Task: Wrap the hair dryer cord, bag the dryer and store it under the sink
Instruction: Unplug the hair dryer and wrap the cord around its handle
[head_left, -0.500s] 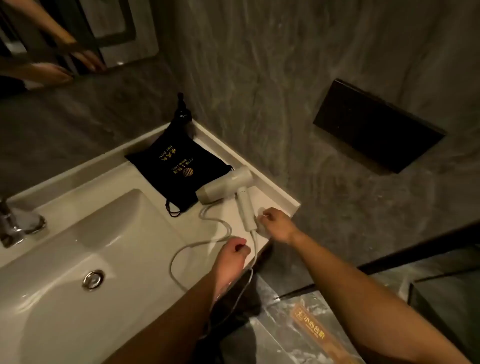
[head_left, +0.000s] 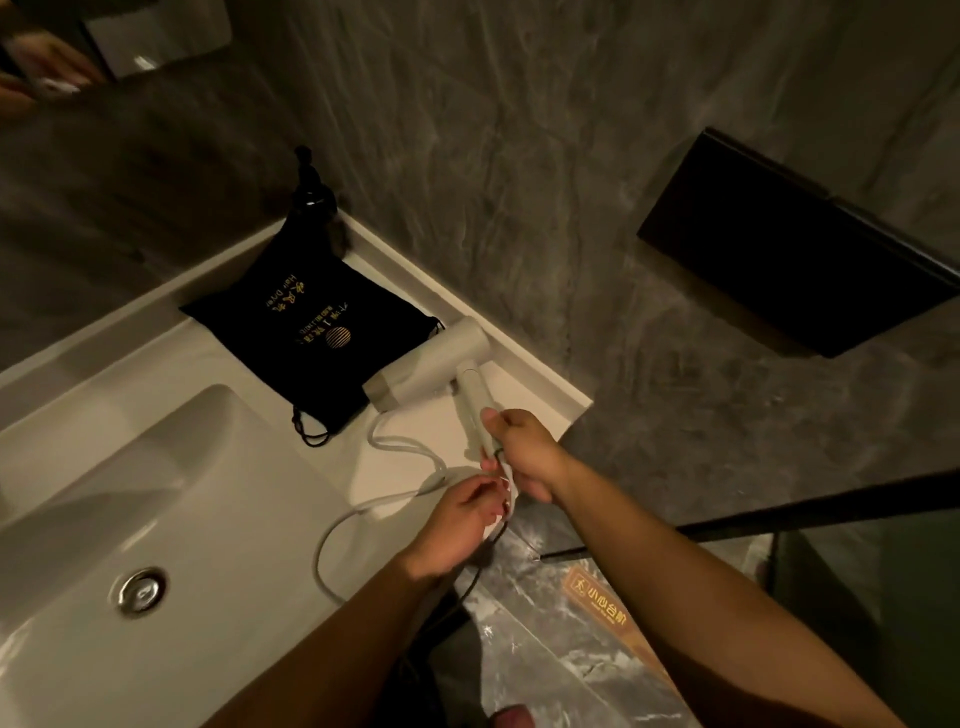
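A pale grey hair dryer (head_left: 431, 364) lies on the white sink counter (head_left: 535, 384) near its right corner, barrel partly over a black drawstring bag (head_left: 306, 317) with gold lettering. My right hand (head_left: 524, 452) is closed around the lower end of the dryer's handle. My left hand (head_left: 460, 519) pinches the white cord (head_left: 400, 447) just below the handle. The cord loops across the counter and over the basin's front edge.
The basin (head_left: 171, 499) with its metal drain (head_left: 139, 590) fills the left. A black soap pump (head_left: 311, 192) stands in the back corner. A dark wall panel (head_left: 795, 249) hangs at right. Marble floor with a caution strip (head_left: 602, 608) lies below.
My right hand has moved from beside the handle's end onto the handle and closed on it. My left hand has come up to the cord right below it.
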